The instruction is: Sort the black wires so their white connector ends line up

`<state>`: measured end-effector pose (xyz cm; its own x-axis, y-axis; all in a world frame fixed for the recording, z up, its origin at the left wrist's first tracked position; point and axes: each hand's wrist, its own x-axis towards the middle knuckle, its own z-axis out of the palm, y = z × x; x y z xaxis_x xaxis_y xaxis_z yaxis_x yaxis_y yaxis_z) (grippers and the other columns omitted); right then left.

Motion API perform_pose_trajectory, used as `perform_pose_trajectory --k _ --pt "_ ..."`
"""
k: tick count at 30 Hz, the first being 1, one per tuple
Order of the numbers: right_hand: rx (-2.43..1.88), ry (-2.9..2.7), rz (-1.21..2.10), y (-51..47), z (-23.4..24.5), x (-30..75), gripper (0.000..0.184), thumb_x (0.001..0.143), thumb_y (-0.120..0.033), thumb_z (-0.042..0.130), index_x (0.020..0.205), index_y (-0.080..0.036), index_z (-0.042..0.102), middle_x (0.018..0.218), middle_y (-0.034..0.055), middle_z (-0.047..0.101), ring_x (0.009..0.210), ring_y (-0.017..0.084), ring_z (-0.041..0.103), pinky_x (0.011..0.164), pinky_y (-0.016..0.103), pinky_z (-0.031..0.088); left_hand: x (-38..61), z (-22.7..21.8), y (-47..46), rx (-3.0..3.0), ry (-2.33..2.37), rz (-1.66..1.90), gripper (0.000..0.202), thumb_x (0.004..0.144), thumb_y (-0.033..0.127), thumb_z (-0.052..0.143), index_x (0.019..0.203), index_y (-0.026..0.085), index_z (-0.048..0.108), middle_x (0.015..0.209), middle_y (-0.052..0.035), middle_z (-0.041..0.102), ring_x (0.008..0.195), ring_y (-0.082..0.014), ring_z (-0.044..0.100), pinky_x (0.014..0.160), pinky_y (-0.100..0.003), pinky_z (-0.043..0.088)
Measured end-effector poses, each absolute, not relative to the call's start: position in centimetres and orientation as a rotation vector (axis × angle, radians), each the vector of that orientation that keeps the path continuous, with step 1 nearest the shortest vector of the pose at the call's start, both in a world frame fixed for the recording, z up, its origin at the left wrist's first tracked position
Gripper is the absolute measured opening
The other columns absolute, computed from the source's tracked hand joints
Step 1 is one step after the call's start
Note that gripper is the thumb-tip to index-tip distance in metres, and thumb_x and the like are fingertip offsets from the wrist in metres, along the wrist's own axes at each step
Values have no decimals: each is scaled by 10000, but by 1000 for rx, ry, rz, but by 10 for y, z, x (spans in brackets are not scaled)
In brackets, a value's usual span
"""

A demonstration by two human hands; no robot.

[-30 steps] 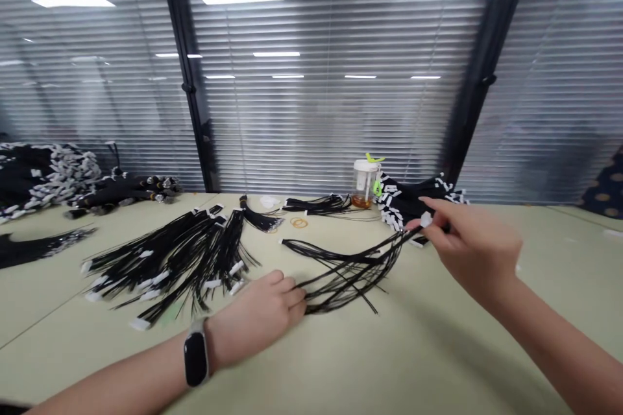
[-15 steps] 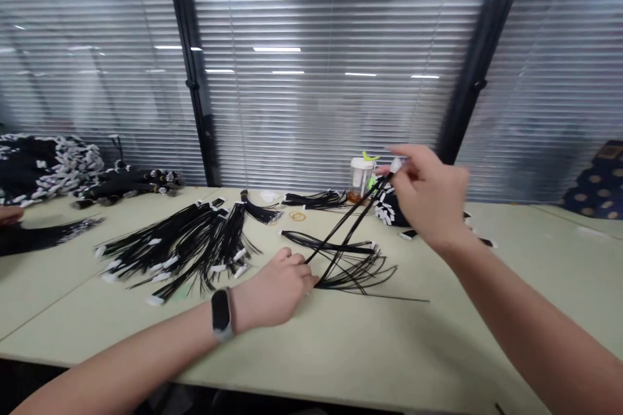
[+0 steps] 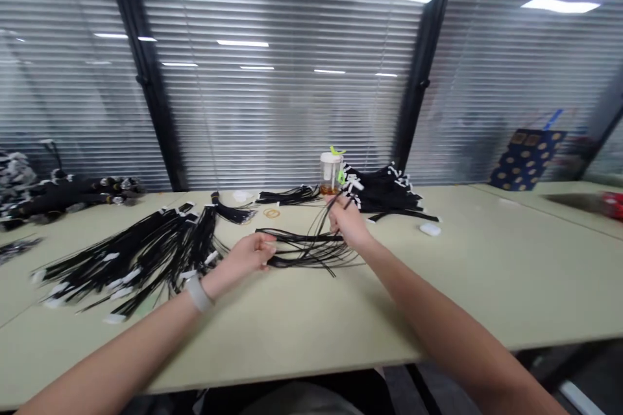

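Observation:
A loose bundle of thin black cables (image 3: pixel 311 253) lies on the table in front of me. My left hand (image 3: pixel 249 254) is at the bundle's left end, thumb and fingers closed around some of the strands. Over the right end, my right hand (image 3: pixel 346 220) pinches a black cable, part of it slanting down from the fingers into the bundle. White connectors (image 3: pixel 355 183) show just above that hand; whether they belong to the held cable or to the pile behind, I cannot tell. The fingertips of my right hand are partly hidden.
Fanned black cables with white ends (image 3: pixel 141 253) spread at left. Behind my right hand are a lidded cup (image 3: pixel 331 172) and a black cable pile (image 3: pixel 387 191). Also there: rubber bands (image 3: pixel 271 213), a small white object (image 3: pixel 430 229), a dotted bag (image 3: pixel 528 159), and dark bundles (image 3: pixel 73 194) far left.
My view has turned right. My right hand has come down from its raised position, lowering the cable it held taut. My left hand has shifted to the bundle's left end.

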<state>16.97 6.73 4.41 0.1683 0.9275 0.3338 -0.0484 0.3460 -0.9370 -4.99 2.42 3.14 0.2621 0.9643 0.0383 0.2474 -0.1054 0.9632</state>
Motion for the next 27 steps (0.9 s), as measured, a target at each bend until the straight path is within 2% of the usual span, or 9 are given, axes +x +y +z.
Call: perform_pose_trajectory --k 3,6,9,12,14,17,20,23,27 --pt "-1036 -1199 803 69 33 163 491 590 -387 680 986 -172 485 476 -102 428 306 52 338 262 174 294 -57 24 26 1666 1219 817 296 699 317 568 919 124 523 594 54 454 495 -74 457 503 -215 436" --pt "-1040 -1162 669 70 31 164 640 621 -426 641 1145 -216 339 656 -75 509 358 47 388 316 185 379 -59 23 24 1812 1384 751 277 727 324 505 926 134 537 516 60 467 389 -86 456 432 -207 382" --pt "-1021 -1180 570 69 34 168 516 746 -494 467 1158 -243 283 811 -34 541 418 42 427 423 197 440 -57 24 19 1860 1482 634 247 764 286 423 917 133 543 443 62 450 341 -94 450 393 -193 344" --pt "-1054 -1373 575 63 36 167 417 838 -494 271 1136 -212 347 769 -7 567 378 58 397 400 216 405 -54 23 14 1818 1513 602 277 764 242 397 978 115 518 402 64 432 330 -108 446 377 -196 338" --pt "-1101 -1600 596 55 34 162 391 841 -460 304 1078 -190 458 676 -1 584 362 82 399 395 234 384 -53 21 12 1813 1542 632 320 774 213 367 1058 103 466 400 69 420 326 -113 424 371 -205 325" --pt "-1160 -1939 549 41 30 153 306 772 -361 488 1032 -222 569 609 -8 592 462 127 487 494 249 399 -52 17 12 1863 1572 708 296 809 213 338 1066 107 440 454 49 448 383 -125 448 421 -228 344" --pt "-1221 -2166 440 31 27 144 449 706 -279 583 1151 -268 525 624 -15 604 553 154 530 576 253 398 -50 11 13 1960 1564 807 236 842 283 352 971 130 477 601 -13 538 570 -158 533 570 -270 400" --pt "-1305 -2297 298 26 24 137 481 742 -244 542 1217 -230 469 668 24 627 625 188 568 604 259 383 -46 5 15 2080 1476 924 290 864 361 322 837 146 515 714 -64 591 688 -184 553 658 -297 410" --pt "-1375 -2414 121 24 21 133 489 800 -244 458 1282 -205 391 843 107 653 765 242 601 620 270 361 -43 1 17 2079 1416 982 407 883 392 234 727 153 524 643 -45 575 604 -157 533 605 -268 410"
